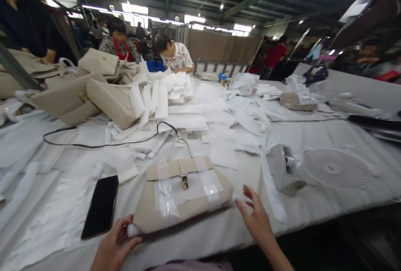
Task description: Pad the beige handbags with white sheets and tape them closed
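A beige handbag lies at the table's front, its top handle pointing away from me. Strips of clear tape cross its flap and front, and a gold clasp shows between them. At the bag's lower left corner, my left hand has thumb and fingers closed around the end, where white padding sticks out. My right hand is beside the right end, fingers spread and holding nothing. Whether its fingertips touch the bag there I cannot tell.
A dark phone lies left of the bag. On the right are a white fan and a white strip. Behind are white sheets, a black cord and piled beige bags. Several people work across the table.
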The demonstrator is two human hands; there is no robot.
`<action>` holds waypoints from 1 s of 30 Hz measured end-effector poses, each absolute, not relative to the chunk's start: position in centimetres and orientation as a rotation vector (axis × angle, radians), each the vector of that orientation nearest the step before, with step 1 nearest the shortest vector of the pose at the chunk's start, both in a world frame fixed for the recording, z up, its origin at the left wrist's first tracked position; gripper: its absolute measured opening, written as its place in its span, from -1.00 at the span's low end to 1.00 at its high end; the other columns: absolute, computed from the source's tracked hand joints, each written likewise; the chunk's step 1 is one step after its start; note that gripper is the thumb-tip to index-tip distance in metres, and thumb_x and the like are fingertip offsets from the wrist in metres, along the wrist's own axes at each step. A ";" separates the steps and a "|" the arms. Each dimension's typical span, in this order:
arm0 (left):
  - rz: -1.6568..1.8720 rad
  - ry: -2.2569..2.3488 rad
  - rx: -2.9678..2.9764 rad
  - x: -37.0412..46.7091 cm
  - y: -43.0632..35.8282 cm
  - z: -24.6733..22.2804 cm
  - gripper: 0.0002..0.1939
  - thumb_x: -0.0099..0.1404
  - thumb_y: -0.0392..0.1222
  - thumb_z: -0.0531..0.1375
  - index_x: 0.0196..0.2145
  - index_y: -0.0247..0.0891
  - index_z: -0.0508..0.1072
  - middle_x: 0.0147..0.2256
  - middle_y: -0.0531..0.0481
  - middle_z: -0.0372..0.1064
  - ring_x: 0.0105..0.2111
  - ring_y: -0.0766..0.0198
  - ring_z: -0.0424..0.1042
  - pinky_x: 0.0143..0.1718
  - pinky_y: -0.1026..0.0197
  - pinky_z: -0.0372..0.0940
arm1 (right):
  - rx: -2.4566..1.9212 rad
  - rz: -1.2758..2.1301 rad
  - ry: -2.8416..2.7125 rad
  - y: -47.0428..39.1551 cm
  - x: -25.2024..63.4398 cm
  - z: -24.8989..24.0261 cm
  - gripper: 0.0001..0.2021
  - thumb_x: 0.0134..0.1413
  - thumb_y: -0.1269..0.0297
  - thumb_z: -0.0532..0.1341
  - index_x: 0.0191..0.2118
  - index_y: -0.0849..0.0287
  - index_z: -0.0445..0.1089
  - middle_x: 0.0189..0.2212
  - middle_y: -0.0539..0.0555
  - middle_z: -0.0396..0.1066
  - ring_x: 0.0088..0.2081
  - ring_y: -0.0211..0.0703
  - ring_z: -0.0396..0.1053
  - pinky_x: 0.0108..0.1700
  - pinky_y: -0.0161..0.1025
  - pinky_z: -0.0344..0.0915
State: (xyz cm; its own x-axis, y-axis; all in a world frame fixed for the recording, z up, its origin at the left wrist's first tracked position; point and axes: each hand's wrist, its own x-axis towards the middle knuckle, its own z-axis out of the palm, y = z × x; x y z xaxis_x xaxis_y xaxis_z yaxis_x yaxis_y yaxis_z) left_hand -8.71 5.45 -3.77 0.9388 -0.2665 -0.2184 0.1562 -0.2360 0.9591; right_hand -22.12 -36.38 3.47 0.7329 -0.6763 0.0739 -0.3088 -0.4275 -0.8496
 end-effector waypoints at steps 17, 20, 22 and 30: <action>-0.163 -0.330 2.106 -8.8 3.8 -1.3 -0.39 0.02 0.15 0.23 0.03 -0.07 0.42 -0.08 0.03 0.48 -0.09 0.03 0.47 0.01 0.11 0.32 | -2.254 -0.152 0.116 -41.1 -18.1 2.7 -0.30 -0.16 0.44 0.24 0.21 0.03 0.21 0.25 0.04 0.08 0.25 -0.01 0.05 0.30 0.02 -0.08; -0.087 -0.264 2.122 -9.0 2.9 -0.6 -0.45 0.07 0.17 0.17 -0.03 -0.12 0.47 -0.28 0.02 0.52 -0.24 0.09 0.50 -0.18 0.20 0.41 | -2.246 -0.230 0.116 -40.7 -17.8 1.6 -0.39 -0.13 0.48 0.14 0.14 0.04 0.31 0.21 0.04 0.17 0.20 -0.02 0.16 0.26 0.01 0.04; -0.084 -0.240 2.119 -8.8 2.6 -0.6 -0.46 0.07 0.15 0.17 -0.04 -0.14 0.47 -0.33 0.03 0.51 -0.26 0.11 0.50 -0.26 0.24 0.42 | -2.231 -0.302 0.146 -40.1 -17.5 1.2 -0.42 -0.15 0.48 0.12 0.09 0.06 0.36 0.18 0.05 0.21 0.19 -0.03 0.17 0.26 -0.01 0.04; -0.345 -0.118 1.924 -7.6 4.1 -3.5 -0.16 0.03 0.15 0.25 0.19 -0.19 0.07 0.07 -0.16 0.34 -0.04 0.06 0.43 -0.07 0.13 0.38 | -1.723 -0.430 0.749 -38.0 -20.5 0.0 0.04 -0.33 0.08 0.41 0.29 0.23 -0.08 0.10 0.30 0.28 0.04 0.11 0.34 0.11 0.02 0.25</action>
